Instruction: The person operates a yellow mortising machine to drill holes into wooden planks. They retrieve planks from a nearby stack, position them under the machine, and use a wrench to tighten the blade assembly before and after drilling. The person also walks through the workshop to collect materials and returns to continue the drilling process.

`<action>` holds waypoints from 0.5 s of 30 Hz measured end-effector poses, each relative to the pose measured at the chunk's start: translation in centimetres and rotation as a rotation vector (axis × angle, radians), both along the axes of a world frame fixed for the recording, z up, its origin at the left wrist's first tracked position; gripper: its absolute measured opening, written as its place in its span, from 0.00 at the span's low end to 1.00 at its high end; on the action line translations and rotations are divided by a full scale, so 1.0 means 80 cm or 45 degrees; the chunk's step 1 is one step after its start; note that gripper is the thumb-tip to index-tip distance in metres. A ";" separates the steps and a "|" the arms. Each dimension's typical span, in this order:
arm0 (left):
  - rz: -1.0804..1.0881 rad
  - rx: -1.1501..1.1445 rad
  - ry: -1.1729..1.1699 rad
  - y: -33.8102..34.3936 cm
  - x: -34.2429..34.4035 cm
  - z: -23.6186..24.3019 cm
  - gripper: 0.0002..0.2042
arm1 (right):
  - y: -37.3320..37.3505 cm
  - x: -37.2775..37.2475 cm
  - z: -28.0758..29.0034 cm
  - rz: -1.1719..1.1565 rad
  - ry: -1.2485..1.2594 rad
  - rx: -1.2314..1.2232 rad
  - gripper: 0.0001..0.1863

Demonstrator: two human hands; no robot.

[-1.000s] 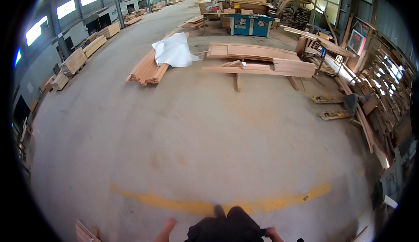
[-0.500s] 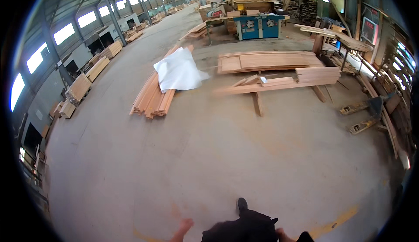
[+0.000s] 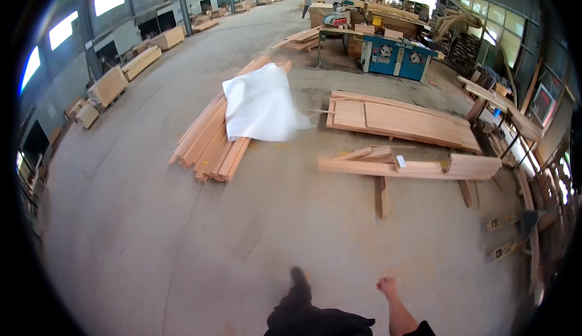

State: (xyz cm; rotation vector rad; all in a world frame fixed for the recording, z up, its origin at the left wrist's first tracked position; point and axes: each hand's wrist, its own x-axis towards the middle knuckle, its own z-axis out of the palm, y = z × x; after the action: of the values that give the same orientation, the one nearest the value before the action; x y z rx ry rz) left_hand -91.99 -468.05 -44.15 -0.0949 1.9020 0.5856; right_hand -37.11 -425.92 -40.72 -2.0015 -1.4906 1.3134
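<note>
My right hand (image 3: 386,285) hangs out over the concrete floor at the lower right, its fingers curled in and nothing visible in them. It touches nothing; the nearest things ahead are long planks (image 3: 412,169) raised on wooden supports, with a small white item (image 3: 400,161) on top. Behind these lie wide wooden panels (image 3: 418,124). Farther left, a stack of long wooden boards (image 3: 212,160) rests low at the floor, partly under a white sheet (image 3: 260,105). My left hand is out of the picture. One dark shoe (image 3: 297,275) of mine is stretched forward.
A blue machine (image 3: 397,58) stands beyond the panels. At right are a pallet jack's forks (image 3: 504,250) and a wooden-topped bench (image 3: 521,120). Crates and timber (image 3: 109,87) line the left wall. A person (image 3: 307,2) is far off down the hall.
The board stack, panels and planks now appear nearer and lower. My right hand has swung forward into fuller view, and my left hand has left the picture. My view has turned somewhat left.
</note>
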 end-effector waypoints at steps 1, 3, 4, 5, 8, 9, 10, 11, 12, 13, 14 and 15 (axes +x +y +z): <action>0.025 0.085 -0.113 0.063 -0.026 -0.013 0.10 | 0.007 0.019 -0.038 0.012 -0.026 -0.068 0.13; 0.766 0.638 -1.113 0.135 -0.126 -0.016 0.10 | 0.025 -0.001 -0.062 1.065 -0.807 0.042 0.07; 0.162 0.331 -0.168 0.241 -0.147 -0.023 0.11 | 0.041 -0.038 -0.063 0.803 -0.473 -0.224 0.06; 0.097 0.274 0.059 0.327 -0.193 -0.010 0.13 | 0.051 -0.083 -0.048 0.572 -0.274 -0.431 0.07; -0.147 0.383 0.489 0.631 -0.284 0.114 0.17 | 0.068 -0.160 -0.015 -0.224 0.026 -0.782 0.11; -0.153 0.562 0.540 0.693 -0.345 0.110 0.15 | 0.105 -0.195 -0.017 -0.135 0.048 -0.808 0.11; -0.119 0.762 0.519 0.783 -0.362 0.127 0.13 | 0.135 -0.217 -0.018 -0.113 0.034 -0.818 0.11; -0.147 0.819 0.500 0.864 -0.381 0.140 0.13 | 0.173 -0.240 -0.025 -0.090 0.024 -0.823 0.11; -0.169 0.881 0.483 0.925 -0.398 0.139 0.13 | 0.220 -0.264 -0.039 -0.063 0.019 -0.822 0.11; -0.231 0.866 0.481 0.979 -0.415 0.127 0.13 | 0.274 -0.288 -0.052 -0.052 0.018 -0.807 0.11; -0.300 0.872 0.517 1.035 -0.435 0.130 0.13 | 0.333 -0.316 -0.071 -0.029 0.052 -0.771 0.11; -0.367 0.873 0.553 1.090 -0.455 0.134 0.13 | 0.396 -0.347 -0.092 0.006 0.080 -0.724 0.11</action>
State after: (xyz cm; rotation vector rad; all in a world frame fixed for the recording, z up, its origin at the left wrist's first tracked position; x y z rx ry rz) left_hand -128.38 -380.87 -33.45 0.7893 1.9632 1.0835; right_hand -64.87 -394.23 -48.11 -2.2438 -1.1781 1.9496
